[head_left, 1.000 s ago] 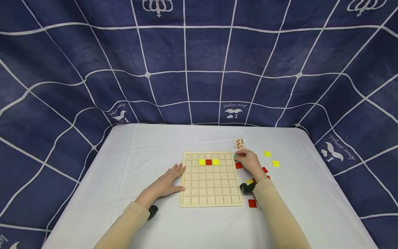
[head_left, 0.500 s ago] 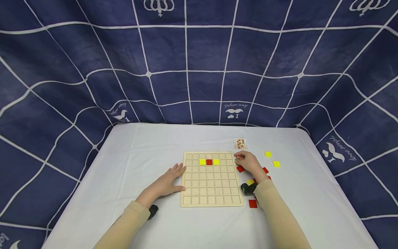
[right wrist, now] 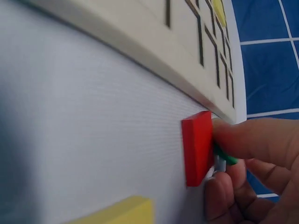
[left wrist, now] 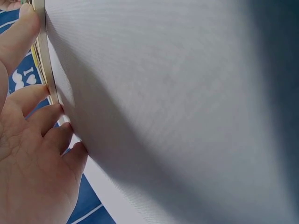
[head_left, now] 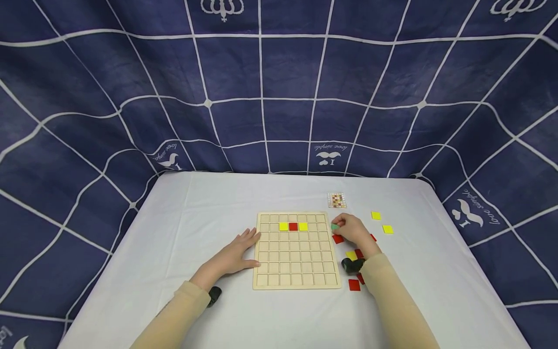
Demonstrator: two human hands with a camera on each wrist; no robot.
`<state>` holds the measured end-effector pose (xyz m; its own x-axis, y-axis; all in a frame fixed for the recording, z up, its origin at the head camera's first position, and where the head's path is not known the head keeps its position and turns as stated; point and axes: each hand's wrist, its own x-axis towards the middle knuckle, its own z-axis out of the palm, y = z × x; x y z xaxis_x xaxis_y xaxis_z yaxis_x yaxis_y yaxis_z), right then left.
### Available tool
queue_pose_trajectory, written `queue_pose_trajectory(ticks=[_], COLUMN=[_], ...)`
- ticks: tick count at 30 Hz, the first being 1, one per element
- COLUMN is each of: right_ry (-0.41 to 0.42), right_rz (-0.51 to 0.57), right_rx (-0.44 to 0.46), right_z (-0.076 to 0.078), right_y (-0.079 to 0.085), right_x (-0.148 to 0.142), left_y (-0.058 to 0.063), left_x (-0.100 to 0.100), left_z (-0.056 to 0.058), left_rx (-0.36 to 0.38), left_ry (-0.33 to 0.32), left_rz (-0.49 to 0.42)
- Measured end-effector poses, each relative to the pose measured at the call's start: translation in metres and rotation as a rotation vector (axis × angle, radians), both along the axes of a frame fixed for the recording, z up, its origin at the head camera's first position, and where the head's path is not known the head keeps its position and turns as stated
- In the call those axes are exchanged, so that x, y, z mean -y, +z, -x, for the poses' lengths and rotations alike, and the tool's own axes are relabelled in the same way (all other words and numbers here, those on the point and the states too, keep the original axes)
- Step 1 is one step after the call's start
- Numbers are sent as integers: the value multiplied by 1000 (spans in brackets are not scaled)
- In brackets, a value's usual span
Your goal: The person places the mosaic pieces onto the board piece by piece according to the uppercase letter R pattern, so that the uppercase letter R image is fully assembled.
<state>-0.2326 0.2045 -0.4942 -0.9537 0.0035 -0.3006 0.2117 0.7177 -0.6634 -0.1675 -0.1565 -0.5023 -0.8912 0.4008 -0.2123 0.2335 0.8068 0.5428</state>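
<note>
A wooden grid board (head_left: 257,276) lies on the white table, with a red tile (head_left: 293,226) between two yellow tiles (head_left: 284,226) in an upper row. At its left edge rests my left hand (head_left: 231,254), fingers spread and fingertips against the rim. Just off the board's upper right edge, my right hand (head_left: 352,229) pinches a green tile (head_left: 334,226) between thumb and fingers; most of the green tile (right wrist: 225,155) is hidden in the right wrist view. Close in front of those fingers is a loose red tile (right wrist: 198,148).
Several red and yellow tiles lie right of the board, some under the right forearm, including a red tile (head_left: 354,285) near the board's lower corner. Two yellow tiles (head_left: 376,215) lie farther right. A small patterned card (head_left: 336,200) lies behind the board.
My right hand has drawn slightly toward me along the board's edge, and the green tile shows more clearly in its fingers. The loose red tile beside it has shifted slightly nearer. My left hand stays put.
</note>
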Motion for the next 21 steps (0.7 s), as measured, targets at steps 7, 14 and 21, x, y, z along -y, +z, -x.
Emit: queue_pose_trajectory(ticks=[7,14,21], right_ry=[0,-61,-110], right_rz=[-23,85,204], right_rx=[-47,-74,-150], right_z=[-6,-7,-6], right_y=[1,8,10], right_x=[-3,-4,3], left_y=[0,0,-1], left_x=[1,1,0], left_z=[-1,-1,0], left_rx=[0,2,11], left_ry=[-10,-14,24], left_rz=[-7,-8,-16])
